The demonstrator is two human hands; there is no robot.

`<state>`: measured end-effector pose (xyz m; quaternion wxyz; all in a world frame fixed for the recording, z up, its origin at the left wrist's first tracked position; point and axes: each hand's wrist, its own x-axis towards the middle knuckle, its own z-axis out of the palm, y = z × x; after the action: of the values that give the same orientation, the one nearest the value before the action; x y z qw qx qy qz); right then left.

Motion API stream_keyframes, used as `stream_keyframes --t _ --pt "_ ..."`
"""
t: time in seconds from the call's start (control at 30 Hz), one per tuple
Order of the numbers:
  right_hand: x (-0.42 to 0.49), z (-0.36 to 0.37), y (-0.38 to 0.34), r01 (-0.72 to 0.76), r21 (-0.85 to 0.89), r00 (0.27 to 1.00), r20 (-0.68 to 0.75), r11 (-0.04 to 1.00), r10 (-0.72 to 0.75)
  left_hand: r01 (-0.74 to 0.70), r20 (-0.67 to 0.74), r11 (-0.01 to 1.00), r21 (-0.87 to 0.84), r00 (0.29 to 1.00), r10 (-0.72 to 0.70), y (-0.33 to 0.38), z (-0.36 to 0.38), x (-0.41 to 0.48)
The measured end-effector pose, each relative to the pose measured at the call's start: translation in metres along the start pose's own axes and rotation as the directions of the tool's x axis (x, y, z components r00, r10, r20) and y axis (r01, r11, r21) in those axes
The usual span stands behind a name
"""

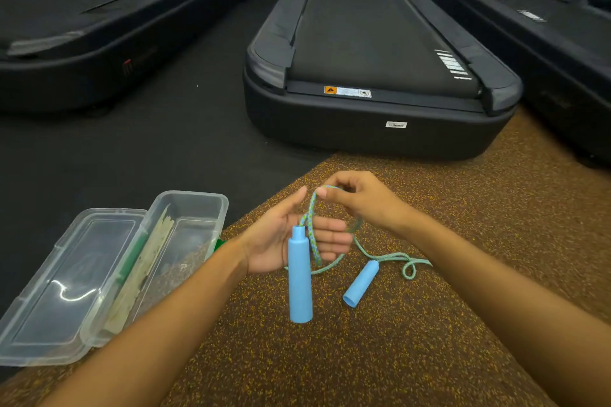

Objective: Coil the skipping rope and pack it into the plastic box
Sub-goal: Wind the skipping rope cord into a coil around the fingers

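Note:
The skipping rope has two light-blue handles and a green-blue braided cord. One handle [300, 277] hangs upright in front of my left hand [281, 238], whose palm is open and turned right, with the cord [310, 235] running across its fingers. My right hand [357, 198] pinches the top of a cord loop just above the left hand. The second handle [361, 283] lies on the brown speckled mat, with loose cord [408, 266] curling beside it. The clear plastic box [195, 208] stands open at the left, its hinged lid [62, 277] folded flat.
A black treadmill [373, 53] stands straight ahead beyond the brown speckled mat [429, 340]. Two more treadmills flank it at left [99, 10] and right [545, 26]. Dark floor lies between them. Inside the box are a pale strip and something green [132, 258].

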<state>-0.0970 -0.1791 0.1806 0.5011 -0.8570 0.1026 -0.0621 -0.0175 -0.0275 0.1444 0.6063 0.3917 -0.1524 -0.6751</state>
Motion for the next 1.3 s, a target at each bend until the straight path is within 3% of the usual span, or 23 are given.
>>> stream_keyframes --t 0.17,0.33,0.57,0.8,0.93,1.0,1.07,1.13,1.3 --pt "-0.005 0.008 0.017 -0.120 0.167 0.993 0.011 0.979 0.119 -0.089 -0.049 0.995 -0.048 0.995 0.087 0.001 0.000 0.002" --pt "-0.012 0.022 0.029 -0.229 0.181 0.973 0.072 0.957 0.219 -0.213 -0.177 0.976 -0.050 0.963 0.202 0.003 0.000 0.001" --pt "-0.019 0.038 0.039 -0.241 0.173 0.948 0.252 0.955 0.193 -0.341 -0.294 0.938 -0.068 0.905 0.308 0.013 -0.013 -0.007" --pt "-0.026 0.051 0.036 -0.220 -0.031 0.925 0.310 0.975 0.218 -0.485 -0.360 0.866 -0.122 0.835 0.417 0.021 -0.027 -0.011" --pt "-0.033 0.058 0.016 -0.122 -0.261 0.882 0.413 0.957 0.225 -0.506 -0.374 0.857 -0.102 0.817 0.438 0.023 -0.030 -0.011" --pt "-0.035 0.056 -0.002 0.028 -0.466 0.886 0.421 0.884 0.194 -0.487 -0.374 0.869 -0.090 0.825 0.424 0.022 -0.032 -0.011" --pt "-0.037 0.050 -0.019 0.178 -0.648 0.911 0.393 0.740 0.125 -0.454 -0.365 0.888 -0.077 0.841 0.399 0.021 -0.033 -0.012" --pt "-0.036 0.042 -0.031 0.242 -0.705 0.924 0.376 0.666 0.063 -0.422 -0.352 0.904 -0.063 0.857 0.376 0.020 -0.033 -0.012" --pt "-0.032 0.032 -0.038 0.275 -0.730 0.903 0.420 0.626 0.093 -0.435 -0.328 0.887 -0.157 0.870 0.369 0.021 -0.031 -0.011"
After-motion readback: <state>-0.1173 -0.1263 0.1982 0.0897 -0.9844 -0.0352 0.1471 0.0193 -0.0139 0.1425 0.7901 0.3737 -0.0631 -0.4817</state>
